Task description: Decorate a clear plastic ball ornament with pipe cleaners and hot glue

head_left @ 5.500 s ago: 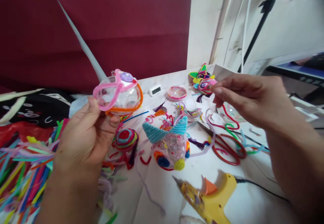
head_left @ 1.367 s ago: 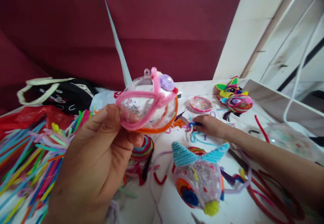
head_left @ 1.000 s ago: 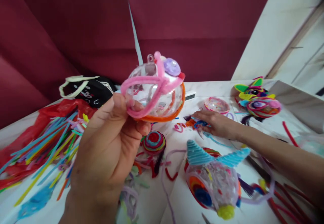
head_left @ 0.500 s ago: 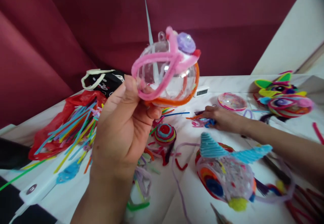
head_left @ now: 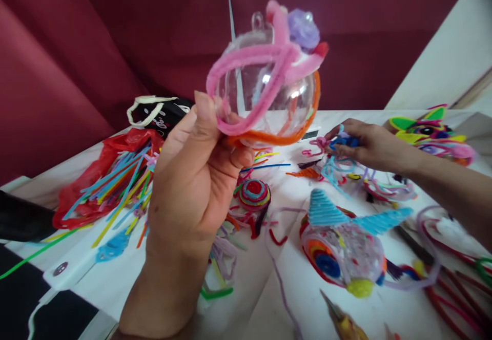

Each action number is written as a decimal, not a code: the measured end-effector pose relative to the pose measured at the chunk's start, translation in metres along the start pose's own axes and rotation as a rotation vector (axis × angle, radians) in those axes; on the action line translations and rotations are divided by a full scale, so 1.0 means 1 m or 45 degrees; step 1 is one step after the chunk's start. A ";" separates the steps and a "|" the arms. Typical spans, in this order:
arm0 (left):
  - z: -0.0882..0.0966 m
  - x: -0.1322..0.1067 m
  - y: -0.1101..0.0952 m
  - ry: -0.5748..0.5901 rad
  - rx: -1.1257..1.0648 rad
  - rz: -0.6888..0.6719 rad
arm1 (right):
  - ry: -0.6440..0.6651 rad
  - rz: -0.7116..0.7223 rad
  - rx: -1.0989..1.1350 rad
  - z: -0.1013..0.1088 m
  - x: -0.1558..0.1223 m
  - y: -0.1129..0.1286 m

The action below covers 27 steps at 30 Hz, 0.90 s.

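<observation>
My left hand grips a clear plastic ball between thumb and fingers, raised in front of the curtain. Pink and orange pipe cleaners wrap the ball, and a purple flower-like piece with a bead sits at its top right. Over the table at the right, my right hand is closed on a bunch of blue and pink pipe cleaner pieces. Below it lie more light-blue pieces. Nearer me stands a decorated ball with light-blue ears, a coiled eye and a yellow nose.
On the left, a red plastic bag holds many pipe cleaners. A black bag stands behind it. A coiled round piece lies mid-table. Pointed tool at the front; colourful decorated figures at the back right.
My left hand has lifted the ball higher and slightly right. My right hand has picked up the pipe cleaner bunch and moved right; the clear bowl-like piece near it has shifted right and nearer.
</observation>
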<state>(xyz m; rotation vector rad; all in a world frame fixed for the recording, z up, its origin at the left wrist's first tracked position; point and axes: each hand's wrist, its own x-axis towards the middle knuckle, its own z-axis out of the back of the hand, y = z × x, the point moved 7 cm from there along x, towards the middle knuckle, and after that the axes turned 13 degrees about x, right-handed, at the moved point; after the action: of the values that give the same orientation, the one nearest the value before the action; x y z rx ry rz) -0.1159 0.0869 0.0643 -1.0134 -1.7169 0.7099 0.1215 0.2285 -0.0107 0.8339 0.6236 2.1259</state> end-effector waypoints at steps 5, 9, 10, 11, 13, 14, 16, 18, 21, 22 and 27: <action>-0.003 -0.002 -0.001 0.055 0.006 0.000 | 0.058 -0.163 0.170 0.000 -0.001 -0.009; -0.004 -0.004 0.002 0.046 0.031 -0.004 | 0.043 -0.198 0.185 0.006 -0.002 -0.006; -0.005 -0.004 0.003 0.034 0.037 0.014 | 0.043 -0.208 0.192 0.007 -0.002 -0.004; -0.005 -0.004 0.005 0.025 0.043 0.035 | 0.048 -0.218 0.209 0.007 -0.002 -0.003; -0.007 -0.004 0.009 0.010 0.050 0.086 | 0.055 -0.230 0.258 0.007 -0.002 0.001; -0.008 -0.004 0.010 0.002 0.052 0.101 | 0.054 -0.235 0.284 0.007 -0.002 0.002; -0.009 -0.003 0.012 -0.016 0.053 0.124 | 0.042 -0.263 0.338 0.010 -0.003 0.000; -0.010 -0.002 0.011 -0.038 0.058 0.127 | 0.026 -0.281 0.334 0.015 -0.005 -0.004; -0.010 -0.002 0.012 -0.076 0.078 0.144 | 0.034 -0.261 0.226 0.023 -0.012 -0.011; -0.009 -0.003 0.012 -0.092 0.082 0.149 | 0.045 -0.256 0.181 0.024 -0.015 -0.015; -0.007 -0.003 0.012 -0.096 0.067 0.163 | 0.181 -0.298 -0.078 0.019 -0.039 -0.041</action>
<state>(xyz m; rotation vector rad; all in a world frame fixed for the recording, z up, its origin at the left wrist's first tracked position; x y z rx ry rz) -0.1046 0.0899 0.0553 -1.0790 -1.6998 0.8817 0.1740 0.2254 -0.0386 0.5505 0.6901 1.9904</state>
